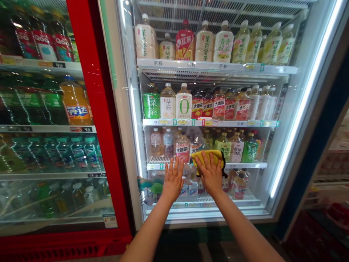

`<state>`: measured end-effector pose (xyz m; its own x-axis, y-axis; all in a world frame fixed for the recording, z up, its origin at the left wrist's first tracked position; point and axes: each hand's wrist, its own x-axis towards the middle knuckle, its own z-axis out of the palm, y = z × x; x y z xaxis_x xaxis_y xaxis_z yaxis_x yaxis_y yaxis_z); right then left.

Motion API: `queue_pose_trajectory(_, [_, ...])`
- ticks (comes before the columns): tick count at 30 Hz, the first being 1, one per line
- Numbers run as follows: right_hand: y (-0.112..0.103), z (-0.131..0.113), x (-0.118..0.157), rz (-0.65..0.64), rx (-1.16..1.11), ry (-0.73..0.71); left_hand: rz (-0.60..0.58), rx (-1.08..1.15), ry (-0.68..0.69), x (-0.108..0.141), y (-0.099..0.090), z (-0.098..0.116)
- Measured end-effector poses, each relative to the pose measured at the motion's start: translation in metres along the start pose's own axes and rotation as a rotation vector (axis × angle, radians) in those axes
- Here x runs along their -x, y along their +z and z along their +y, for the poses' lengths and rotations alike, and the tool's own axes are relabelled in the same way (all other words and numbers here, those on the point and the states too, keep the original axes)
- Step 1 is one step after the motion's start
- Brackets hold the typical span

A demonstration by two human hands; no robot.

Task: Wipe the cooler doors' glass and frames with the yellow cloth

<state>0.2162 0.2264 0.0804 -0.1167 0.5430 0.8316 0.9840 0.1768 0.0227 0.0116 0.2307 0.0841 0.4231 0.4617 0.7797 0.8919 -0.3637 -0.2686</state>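
Note:
My right hand (211, 175) lies flat on a yellow cloth (215, 155), pressing it against the glass door (261, 182) of a white drinks fridge, level with the third shelf. My left hand (172, 179) rests open and flat on the same glass just to the left, fingers spread upward, holding nothing. Behind the glass stand rows of tea bottles (218, 103) on white wire shelves.
A red-framed fridge (89, 109) with water and soda bottles stands to the left. The lit white door frame (300, 109) runs down the right side, with a dark panel and stacked goods (332, 160) beyond it.

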Motion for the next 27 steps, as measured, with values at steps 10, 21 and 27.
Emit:
queue_pose_trajectory(10, [0.005, -0.006, 0.014, -0.047, -0.030, -0.046, 0.035, -0.005, 0.054, -0.001, 0.015, 0.021])
queue_pose_trajectory(21, [0.019, 0.010, 0.036, 0.026, -0.007, 0.084, 0.081, 0.062, 0.119, -0.007, 0.022, 0.034])
queue_pose_trajectory(27, [-0.005, 0.036, 0.007, -0.033, 0.007, 0.027, 0.065, 0.082, 0.136, -0.021, 0.022, 0.049])
